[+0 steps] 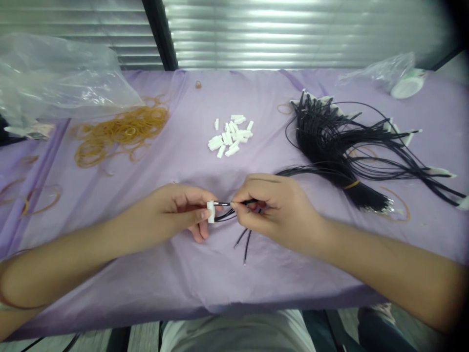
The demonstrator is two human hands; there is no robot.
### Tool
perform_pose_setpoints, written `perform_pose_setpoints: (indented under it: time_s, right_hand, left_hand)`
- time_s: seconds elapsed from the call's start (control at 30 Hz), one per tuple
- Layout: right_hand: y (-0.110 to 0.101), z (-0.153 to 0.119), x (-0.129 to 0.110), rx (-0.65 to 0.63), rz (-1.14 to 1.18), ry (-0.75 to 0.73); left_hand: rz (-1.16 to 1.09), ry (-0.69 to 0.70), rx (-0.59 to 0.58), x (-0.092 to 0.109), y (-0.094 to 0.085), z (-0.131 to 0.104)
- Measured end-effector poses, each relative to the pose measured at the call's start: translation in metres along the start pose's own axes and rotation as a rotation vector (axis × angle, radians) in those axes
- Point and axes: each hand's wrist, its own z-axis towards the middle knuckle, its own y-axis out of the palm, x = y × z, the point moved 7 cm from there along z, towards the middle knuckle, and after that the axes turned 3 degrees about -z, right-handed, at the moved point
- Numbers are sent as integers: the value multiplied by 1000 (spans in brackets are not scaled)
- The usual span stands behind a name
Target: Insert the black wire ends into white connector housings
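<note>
Between the thumb and fingers of my left hand is a small white plastic connector housing. Thin black wires run from its right side. My right hand pinches a black wire close to its tip, and that tip meets the upper part of the housing; how deep it sits I cannot tell. Two loose wire ends with metal terminals hang below my right hand. The wires trail behind that hand toward a large black wire bundle on the right.
White connector housings lie in a loose pile beyond my hands. Tan rubber bands are heaped at the left beside a clear plastic bag. A white cup lies at the back right. The purple tablecloth ends near my lap.
</note>
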Motion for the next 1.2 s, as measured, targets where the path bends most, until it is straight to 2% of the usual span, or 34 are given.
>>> perform_pose_setpoints:
  time_s: [0.13,0.3,0.47,0.7,0.9,1.07,1.2]
  right_hand:
    - [-2,-1,-2,19,-86,-39]
    - [-1,-2,0,10,-101,-7]
    - [0,-1,1,-13,-48,28]
    - [-2,-1,-7,-62,-80,-71]
    - [1,-3,0,-61,-91,37]
    - [0,-3,-1,-34,-48,98]
    - [0,-3,-4,-20,-42,91]
  left_hand:
    - [-19,0,-11,2,2,1]
    - [1,-16,-17,-1,-1,1]
    - [-18,-29,-104,-1,1,0]
    - [1,10,-90,3,2,-2]
    - [-62,10,-161,-1,2,1]
    - [-10,-3,-164,-1,2,0]
    - [-2,9,-158,0,2,0]
